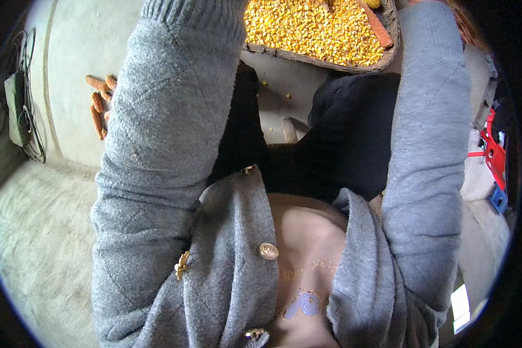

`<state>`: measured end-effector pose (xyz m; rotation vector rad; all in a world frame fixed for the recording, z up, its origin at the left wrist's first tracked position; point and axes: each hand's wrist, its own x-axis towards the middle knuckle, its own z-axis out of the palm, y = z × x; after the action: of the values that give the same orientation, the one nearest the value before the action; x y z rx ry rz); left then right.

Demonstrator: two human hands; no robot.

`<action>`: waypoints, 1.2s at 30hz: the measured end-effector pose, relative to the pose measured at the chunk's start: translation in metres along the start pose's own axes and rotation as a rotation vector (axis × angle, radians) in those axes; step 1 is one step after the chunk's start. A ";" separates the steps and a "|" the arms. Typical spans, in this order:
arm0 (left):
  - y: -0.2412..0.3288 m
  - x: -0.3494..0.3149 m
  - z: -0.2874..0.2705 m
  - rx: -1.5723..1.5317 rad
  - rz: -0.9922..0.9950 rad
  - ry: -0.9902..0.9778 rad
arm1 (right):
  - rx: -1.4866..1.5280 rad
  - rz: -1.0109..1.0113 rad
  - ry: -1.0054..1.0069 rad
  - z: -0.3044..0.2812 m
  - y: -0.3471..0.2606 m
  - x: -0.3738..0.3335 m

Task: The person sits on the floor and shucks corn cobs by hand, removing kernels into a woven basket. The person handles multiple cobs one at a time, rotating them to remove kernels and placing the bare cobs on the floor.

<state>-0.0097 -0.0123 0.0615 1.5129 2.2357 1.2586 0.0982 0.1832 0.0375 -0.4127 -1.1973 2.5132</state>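
Both my forearms, in grey knit sleeves, reach up past the top edge, so my left hand and my right hand are out of the picture. Between the sleeves at the top is a woven basket (313,60), cut off by the frame edge. Loose yellow corn kernels (307,29) fill it. A bare reddish corncob (378,26) lies on the kernels by the right rim, and part of something yellow and bumpy (372,3) shows above it. What my hands hold or touch cannot be seen.
Several bare corncobs (96,120) lie on the concrete floor beside my left sleeve. Farther left, a dark cable (33,124) lies by a grey-green flat object (16,107). A few stray kernels (288,95) dot the floor between my legs. Red (494,152) and blue (497,199) objects stand far right.
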 end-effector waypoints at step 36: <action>-0.008 -0.006 0.001 -0.032 -0.073 -0.066 | -0.093 -0.152 0.112 0.028 -0.004 -0.033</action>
<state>-0.0119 -0.0182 0.0535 1.4264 2.1981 1.2002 0.1173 0.1524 0.0612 -0.4611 -1.2555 2.2825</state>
